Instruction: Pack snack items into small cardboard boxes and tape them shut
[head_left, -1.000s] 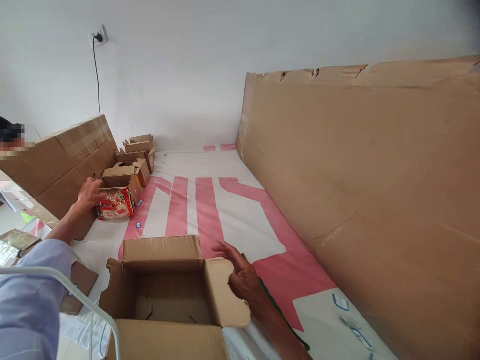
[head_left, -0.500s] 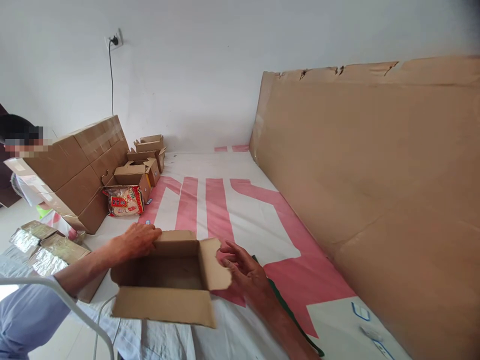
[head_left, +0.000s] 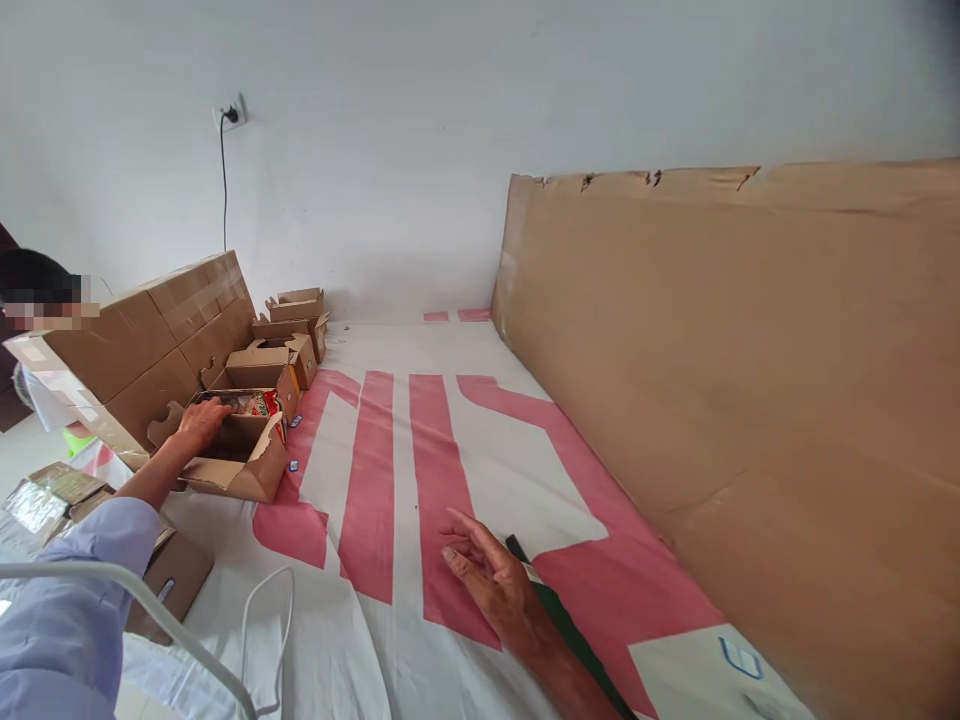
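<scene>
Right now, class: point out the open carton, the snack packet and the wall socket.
open carton (head_left: 264,473), head view, its front right wall.
snack packet (head_left: 251,402), head view, its printed top.
wall socket (head_left: 233,115), head view, its plug.

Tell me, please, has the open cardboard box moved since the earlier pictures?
Yes. The open cardboard box has gone from near the right hand to the far left, against the snack packet.

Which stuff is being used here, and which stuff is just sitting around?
Being used:
left hand on the open cardboard box
red snack packet behind it

Just sitting around:
right hand, resting on the banner
row of small boxes
big cartons
leaning cardboard sheet
foil packs
</scene>
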